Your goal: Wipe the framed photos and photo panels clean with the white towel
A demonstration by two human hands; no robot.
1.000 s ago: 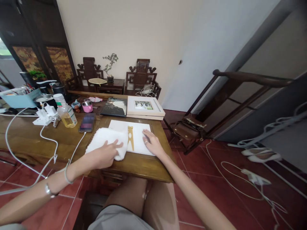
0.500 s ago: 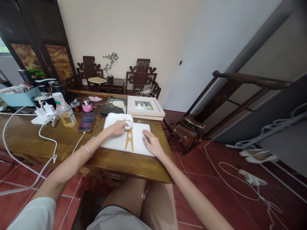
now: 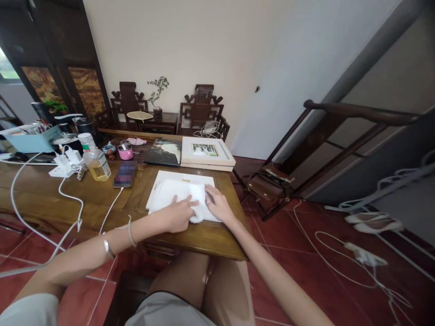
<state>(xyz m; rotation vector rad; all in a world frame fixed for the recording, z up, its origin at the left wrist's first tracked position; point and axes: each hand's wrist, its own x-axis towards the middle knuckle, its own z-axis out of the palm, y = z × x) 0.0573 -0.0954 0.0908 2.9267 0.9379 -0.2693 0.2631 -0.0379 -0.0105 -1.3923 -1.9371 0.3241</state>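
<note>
A fluffy white cloth [image 3: 170, 192] lies partly bunched on a flat white board [image 3: 163, 178]. My left hand [image 3: 180, 214] presses into it near the board's front edge, fingers partly curled on the fabric. Only a small bit of the golden letter A on the board [image 3: 186, 180] shows above the cloth; the rest is covered. At the board's right side my right hand [image 3: 218, 203] lies flat with fingers stretched, its fingertips against the cloth's edge.
Behind the board lie a dark album [image 3: 163, 152] and a white picture frame [image 3: 206, 151]. To the left are a charging phone [image 3: 124, 174], a bottle of yellow liquid [image 3: 97, 160], a pink cup [image 3: 125, 151] and a power strip with cables [image 3: 66, 165]. A wooden chair [image 3: 292, 154] stands right.
My left hand has drawn the cloth from the board's far part toward its front edge, over the golden letter. The right hand stays at the board's right side.
</note>
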